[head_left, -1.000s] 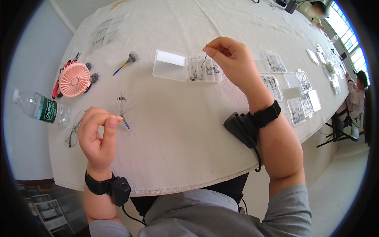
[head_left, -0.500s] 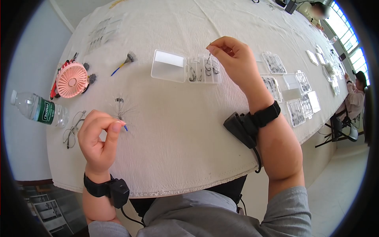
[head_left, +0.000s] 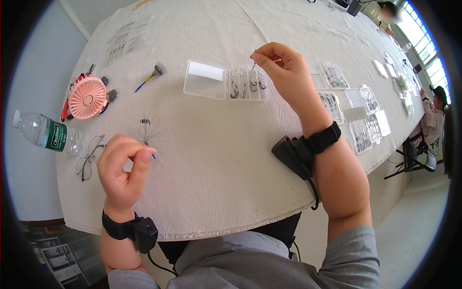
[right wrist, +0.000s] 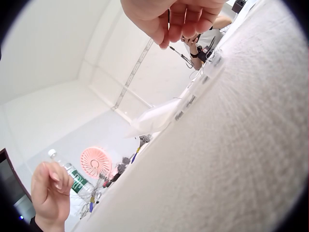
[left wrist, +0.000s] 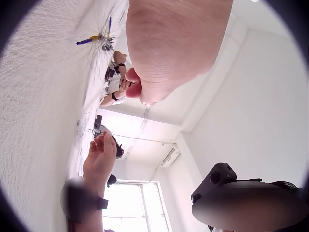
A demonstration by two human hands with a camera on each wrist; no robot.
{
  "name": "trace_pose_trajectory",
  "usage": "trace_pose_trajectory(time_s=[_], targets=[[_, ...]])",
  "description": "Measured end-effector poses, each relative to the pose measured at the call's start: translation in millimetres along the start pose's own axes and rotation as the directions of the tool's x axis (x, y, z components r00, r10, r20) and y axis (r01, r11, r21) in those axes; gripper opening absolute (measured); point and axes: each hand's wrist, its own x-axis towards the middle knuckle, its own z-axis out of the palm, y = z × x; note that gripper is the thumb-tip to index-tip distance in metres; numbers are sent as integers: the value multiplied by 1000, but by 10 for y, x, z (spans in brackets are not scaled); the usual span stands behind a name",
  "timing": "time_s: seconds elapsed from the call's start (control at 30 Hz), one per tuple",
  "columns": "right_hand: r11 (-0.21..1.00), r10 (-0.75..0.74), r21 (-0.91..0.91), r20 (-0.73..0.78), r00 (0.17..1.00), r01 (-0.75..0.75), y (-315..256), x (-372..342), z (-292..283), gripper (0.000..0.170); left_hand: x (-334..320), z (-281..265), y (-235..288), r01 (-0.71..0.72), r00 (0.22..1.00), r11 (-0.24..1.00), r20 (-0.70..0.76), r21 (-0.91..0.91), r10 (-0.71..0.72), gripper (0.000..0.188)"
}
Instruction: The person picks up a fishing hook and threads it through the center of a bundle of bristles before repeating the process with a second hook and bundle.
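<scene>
My right hand (head_left: 284, 70) pinches a thin dark hook (head_left: 254, 66) above the compartments of a clear hook box (head_left: 248, 86), its lid standing open to the left. In the right wrist view the hook (right wrist: 186, 59) hangs below the fingertips of my right hand (right wrist: 181, 17). My left hand (head_left: 122, 168) is curled, thumb and forefinger tips together, with nothing visible between them. Beside those tips lies a bundle of fine wires (head_left: 146, 137) with a blue end; the left wrist view shows the wire bundle (left wrist: 104, 41) apart from my left hand (left wrist: 176, 43).
At the left are a pink fan (head_left: 87, 98), a water bottle (head_left: 48, 132) and glasses (head_left: 86, 161). A second wire bundle (head_left: 158, 71) lies behind. Several hook boxes (head_left: 361, 136) stand at the right. Other people (head_left: 382, 14) sit at the far right.
Over the last second my right hand has shifted slightly, the hook still pinched. The fingertips of my left hand have moved slightly down and right, covering more of the bundle's blue end.
</scene>
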Motion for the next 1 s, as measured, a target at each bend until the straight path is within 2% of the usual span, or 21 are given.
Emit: trace_pose_trajectory(time_s=[0.03,0.13,0.23,0.27,0.33,0.43,0.53,0.73,0.87,1.0], targets=[[1000,2,7,3,1000,-2,-6,0,4,15,-5,6,-11,-6,1000,1000,-20,-6,6,15],[997,15,69,8,1000,-16,-34,-9,17,13,-44,-38,-12,147,964,975,-198,-169,-180,27],[989,-74,137,78,994,63,-57,-36,39,11,-57,-102,-135,116,880,920,-392,-373,-270,35],[992,-104,86,92,990,97,-88,-55,47,12,-46,-118,-136,138,865,921,-409,-364,-291,35],[986,-145,99,128,981,133,-142,-95,61,12,-33,-95,-131,181,831,913,-439,-365,-340,36],[987,-152,70,137,979,144,-181,-98,50,12,-44,-29,-119,173,823,920,-461,-352,-332,35],[991,-131,33,144,981,128,-162,-87,30,12,-71,-61,-100,166,866,933,-406,-320,-293,35],[996,-39,-70,169,985,52,-75,-60,32,13,-61,-51,-96,98,900,924,-364,-371,-242,37],[998,18,-63,171,985,-7,-38,-51,42,13,-66,-48,-88,106,910,929,-342,-356,-235,37],[997,-2,-82,180,984,17,-26,-52,47,13,-81,-51,-108,138,912,938,-327,-319,-246,38]])
